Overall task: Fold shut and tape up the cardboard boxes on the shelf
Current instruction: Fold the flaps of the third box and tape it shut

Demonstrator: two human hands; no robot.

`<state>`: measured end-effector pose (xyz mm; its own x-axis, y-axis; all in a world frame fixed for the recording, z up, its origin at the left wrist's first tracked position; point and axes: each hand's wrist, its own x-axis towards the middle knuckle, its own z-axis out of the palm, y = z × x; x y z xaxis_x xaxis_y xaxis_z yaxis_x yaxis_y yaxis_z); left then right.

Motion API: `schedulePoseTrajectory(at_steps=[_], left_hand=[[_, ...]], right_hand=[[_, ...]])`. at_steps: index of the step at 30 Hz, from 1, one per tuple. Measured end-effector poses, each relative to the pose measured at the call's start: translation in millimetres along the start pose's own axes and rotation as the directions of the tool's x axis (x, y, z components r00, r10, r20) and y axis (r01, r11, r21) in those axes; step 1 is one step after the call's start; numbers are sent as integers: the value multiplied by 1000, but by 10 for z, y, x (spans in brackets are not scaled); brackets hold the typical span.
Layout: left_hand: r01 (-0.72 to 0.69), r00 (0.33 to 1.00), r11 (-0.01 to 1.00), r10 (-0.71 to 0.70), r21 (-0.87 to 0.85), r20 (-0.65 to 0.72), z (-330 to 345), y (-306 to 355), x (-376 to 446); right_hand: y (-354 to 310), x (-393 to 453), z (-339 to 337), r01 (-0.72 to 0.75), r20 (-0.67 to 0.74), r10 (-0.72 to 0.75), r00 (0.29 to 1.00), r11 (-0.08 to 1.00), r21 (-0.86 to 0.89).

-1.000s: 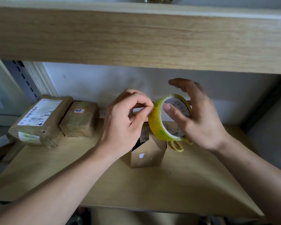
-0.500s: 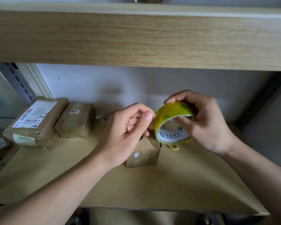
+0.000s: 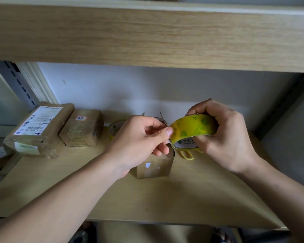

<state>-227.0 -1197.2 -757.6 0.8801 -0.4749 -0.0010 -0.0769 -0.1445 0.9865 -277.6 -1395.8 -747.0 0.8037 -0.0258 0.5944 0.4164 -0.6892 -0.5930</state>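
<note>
My right hand (image 3: 225, 135) grips a yellow roll of tape (image 3: 193, 128) above the shelf, fingers curled over its top. My left hand (image 3: 140, 142) pinches at the left edge of the roll with thumb and forefinger, where the tape's end lies. Below and behind both hands stands a small open cardboard box (image 3: 154, 168), its flaps up and mostly hidden by my left hand. Two taped cardboard boxes sit at the back left: a larger one with a white label (image 3: 37, 130) and a smaller one (image 3: 82, 128).
Yellow-handled scissors (image 3: 186, 155) lie on the wooden shelf (image 3: 165, 199) just right of the open box. A second tape roll (image 3: 115, 128) stands behind my left hand. The upper shelf board (image 3: 147, 35) hangs close overhead. A white wall closes the back.
My right hand has turned the roll so its outer yellow face points at me and lowered it. My left hand followed, thumb and forefinger now at the roll's left edge.
</note>
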Motion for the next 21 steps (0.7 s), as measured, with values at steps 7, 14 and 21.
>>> schedulePoseTrajectory(at_steps=[7, 14, 21], left_hand=[[36, 989, 980, -63, 197, 136, 9, 156, -37], [34, 991, 976, -61, 216, 119, 14, 241, 10], [18, 995, 939, -50, 345, 84, -12, 296, 74]], right_hand=[[96, -70, -25, -40, 8, 42, 999, 992, -122], [307, -243, -88, -61, 55, 67, 996, 994, -95], [491, -490, -248, -76, -8, 75, 997, 996, -45]])
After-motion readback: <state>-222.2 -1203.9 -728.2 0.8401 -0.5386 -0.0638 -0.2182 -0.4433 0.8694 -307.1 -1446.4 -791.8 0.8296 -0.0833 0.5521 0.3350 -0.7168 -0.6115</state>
